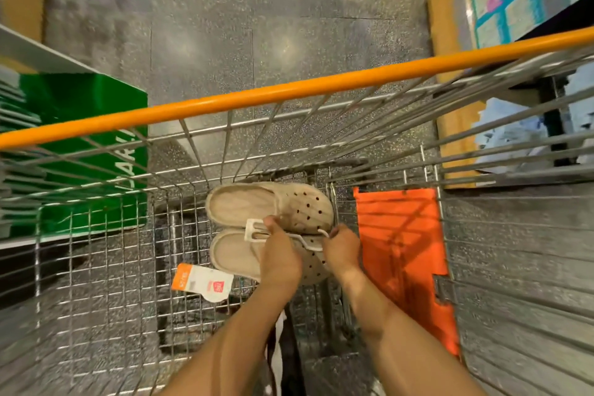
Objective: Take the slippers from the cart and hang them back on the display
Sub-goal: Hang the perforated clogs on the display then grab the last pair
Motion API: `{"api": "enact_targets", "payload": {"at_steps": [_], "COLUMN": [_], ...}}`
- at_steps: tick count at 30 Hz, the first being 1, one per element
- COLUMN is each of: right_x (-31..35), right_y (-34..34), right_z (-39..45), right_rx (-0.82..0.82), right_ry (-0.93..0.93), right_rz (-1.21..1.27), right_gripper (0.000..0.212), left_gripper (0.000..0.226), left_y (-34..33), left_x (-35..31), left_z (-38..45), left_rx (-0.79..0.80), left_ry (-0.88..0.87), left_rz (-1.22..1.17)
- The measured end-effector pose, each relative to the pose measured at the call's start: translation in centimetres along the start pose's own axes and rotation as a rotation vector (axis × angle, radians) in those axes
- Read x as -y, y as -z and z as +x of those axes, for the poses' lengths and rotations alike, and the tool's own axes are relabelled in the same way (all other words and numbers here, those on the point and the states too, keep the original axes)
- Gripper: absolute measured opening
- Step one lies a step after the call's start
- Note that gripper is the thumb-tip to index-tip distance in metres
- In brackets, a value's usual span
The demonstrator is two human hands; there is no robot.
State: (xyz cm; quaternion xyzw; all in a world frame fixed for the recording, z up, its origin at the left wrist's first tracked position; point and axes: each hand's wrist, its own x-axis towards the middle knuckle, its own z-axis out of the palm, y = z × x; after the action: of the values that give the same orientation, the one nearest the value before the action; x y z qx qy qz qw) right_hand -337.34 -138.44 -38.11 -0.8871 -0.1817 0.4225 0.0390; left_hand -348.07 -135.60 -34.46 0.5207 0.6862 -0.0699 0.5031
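Two beige perforated foam slippers [270, 228] are lying side by side in the centre of the frame, on the mesh floor of a silver wire shopping cart [106, 251] with an orange plastic-coated bar [289, 90] running across its top edge. They are joined by one white plastic hanger [273, 235] lying across the seam between them, its slotted tab toward the left and its curved hook toward the right. The left hand [281, 257] is reaching in from the bottom of the frame and lying over the nearer slipper, its fingers curling onto the hanger's middle with the thumb tip touching just beside the slotted tab. The right hand [342, 251] is sitting just right of it, pinching the hooked end of the hanger at the toe of the pair. Both hands are touching the hanger, and both bare forearms are running down out of the lower edge. One white and orange paper tag [202, 281] is lying on the cart floor at lower left of the slippers, apart from the hands; its print is too blurred to read. One orange plastic flap [401, 251] is standing at the right of the slippers. A green box [83, 151] with partly cut-off white lettering is showing through the wires at the left edge. The nearer slipper's toe is hidden under the hands, and the frame's edges are smeared with blur.
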Motion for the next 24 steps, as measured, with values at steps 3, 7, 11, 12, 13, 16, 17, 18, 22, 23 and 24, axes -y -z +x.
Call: {"api": "enact_targets", "payload": {"at_steps": [3, 7, 11, 12, 13, 16, 17, 18, 22, 23, 24], "right_x": [0.1, 0.3, 0.2, 0.1, 0.4, 1.5, 2.3, 2.9, 6.1, 7.0, 7.9], "right_y": [0.4, 1.1, 1.0, 0.9, 1.2, 1.9, 2.4, 3.0, 5.9, 6.9, 7.9], "right_z": [-0.4, -1.5, -2.8, -3.2, -3.9, -5.6, -6.5, -7.3, -11.3, -12.5, -13.6], "right_rx": [0.024, 0.049, 0.085, 0.088, 0.087, 0.055, 0.059, 0.060, 0.092, 0.092, 0.078], "right_ry": [0.018, 0.080, 0.103, 0.105, 0.108, 0.169, 0.210, 0.267, 0.489, 0.519, 0.539], "right_rz": [-0.021, -0.030, -0.016, 0.005, 0.031, 0.026, -0.021, -0.075, -0.206, -0.248, -0.317], "right_gripper": [0.025, 0.017, 0.037, 0.040, 0.041, 0.039, 0.037, 0.032, 0.034, 0.033, 0.029], "left_gripper": [0.068, 0.072, 0.064, 0.062, 0.062, 0.056, 0.053, 0.048, 0.030, 0.028, 0.027], "left_y": [0.1, 1.0, 2.2, 2.5, 3.1, 5.1, 5.9, 6.7, 9.9, 10.7, 11.5], "left_x": [1.0, 1.6, 2.6, 2.9, 3.0, 2.7, 2.5, 2.2, 1.3, 0.9, 0.4], "left_z": [0.4, 0.7, 0.3, 0.2, -0.2, -1.1, -1.4, -1.8, -4.3, -5.2, -6.2], "left_rx": [-0.030, 0.045, 0.099, 0.110, 0.120, 0.112, 0.113, 0.110, 0.098, 0.108, 0.120], "left_ry": [0.102, 0.083, 0.026, 0.018, 0.005, 0.000, 0.018, 0.033, 0.048, 0.044, 0.036], "left_rz": [-0.145, -0.018, 0.112, 0.132, 0.162, 0.253, 0.262, 0.271, 0.250, 0.257, 0.278]}}
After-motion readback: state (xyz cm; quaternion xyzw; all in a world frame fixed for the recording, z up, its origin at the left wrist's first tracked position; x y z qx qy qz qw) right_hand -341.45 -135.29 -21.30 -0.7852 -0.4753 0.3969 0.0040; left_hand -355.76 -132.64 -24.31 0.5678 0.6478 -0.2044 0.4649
